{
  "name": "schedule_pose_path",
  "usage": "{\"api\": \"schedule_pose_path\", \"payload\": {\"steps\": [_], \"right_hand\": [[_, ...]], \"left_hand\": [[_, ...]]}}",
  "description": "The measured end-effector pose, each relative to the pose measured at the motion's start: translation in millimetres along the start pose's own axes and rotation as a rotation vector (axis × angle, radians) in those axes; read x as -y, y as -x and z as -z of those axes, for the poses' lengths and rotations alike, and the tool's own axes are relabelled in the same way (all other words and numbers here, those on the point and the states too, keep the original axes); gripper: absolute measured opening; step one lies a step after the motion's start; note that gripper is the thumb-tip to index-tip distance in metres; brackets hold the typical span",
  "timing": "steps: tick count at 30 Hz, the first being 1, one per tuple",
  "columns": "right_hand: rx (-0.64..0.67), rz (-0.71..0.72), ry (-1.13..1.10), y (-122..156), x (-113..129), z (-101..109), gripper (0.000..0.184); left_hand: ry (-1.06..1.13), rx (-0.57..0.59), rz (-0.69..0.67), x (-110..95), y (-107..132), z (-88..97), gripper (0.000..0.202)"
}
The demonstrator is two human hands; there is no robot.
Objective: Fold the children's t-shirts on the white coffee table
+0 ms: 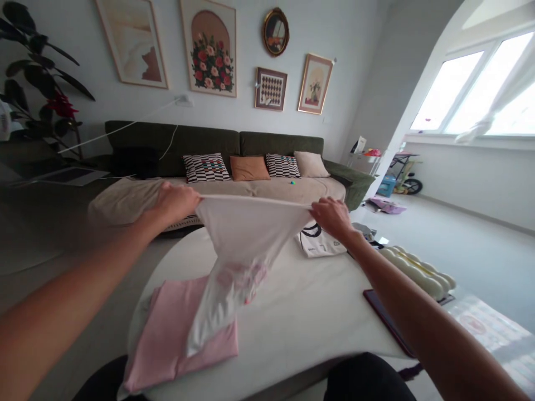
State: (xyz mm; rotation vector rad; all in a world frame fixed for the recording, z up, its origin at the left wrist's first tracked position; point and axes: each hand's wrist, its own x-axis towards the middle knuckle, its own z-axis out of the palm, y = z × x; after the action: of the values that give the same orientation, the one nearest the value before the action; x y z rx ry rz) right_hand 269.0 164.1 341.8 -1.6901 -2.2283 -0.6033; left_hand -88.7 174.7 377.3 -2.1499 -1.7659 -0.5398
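A thin white garment (251,234) is stretched between my two hands above the round white table (301,317). Its top edge is pulled taut, and the lower part hangs down in folds with a faint pink print. My left hand (178,201) is closed on one upper corner, and my right hand (332,216) grips the other. The garment's exact kind cannot be made out. Its lower end hangs over a folded pink cloth (167,334) at the table's near left. Behind my right hand, a white piece of clothing with dark trim (320,245) lies on the table.
A tablet-like dark flat thing (387,320) lies at the table's right edge, partly behind my right forearm. Beyond it stands a cream puffy stool (418,273). A green sofa (280,142) with cushions (249,168) runs along the back wall.
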Motion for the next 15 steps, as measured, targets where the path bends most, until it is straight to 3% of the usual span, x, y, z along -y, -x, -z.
{"api": "schedule_pose_path", "payload": {"steps": [3, 5, 7, 10, 15], "right_hand": [[-0.218, -0.135, 0.112, -10.4, -34.4, 20.8, 0.024], [-0.324, -0.141, 0.214, 11.0, -53.5, 22.9, 0.024], [-0.367, -0.118, 0.321, 46.8, -70.4, 10.3, 0.023], [-0.282, -0.120, 0.355, 115.7, -89.3, -32.3, 0.022], [-0.036, -0.207, 0.085, 244.1, -99.5, -126.3, 0.027]], "left_hand": [[-0.135, -0.190, -0.067, 2.1, -19.6, 15.8, 0.048], [-0.214, -0.279, -0.172, 3.8, -9.2, 15.2, 0.046], [-0.257, -0.262, -0.273, 1.5, 12.5, 1.7, 0.039], [-0.214, -0.109, -0.395, -12.1, 63.1, -40.6, 0.033], [0.070, 0.411, -0.465, -53.3, 178.0, -125.2, 0.034]]}}
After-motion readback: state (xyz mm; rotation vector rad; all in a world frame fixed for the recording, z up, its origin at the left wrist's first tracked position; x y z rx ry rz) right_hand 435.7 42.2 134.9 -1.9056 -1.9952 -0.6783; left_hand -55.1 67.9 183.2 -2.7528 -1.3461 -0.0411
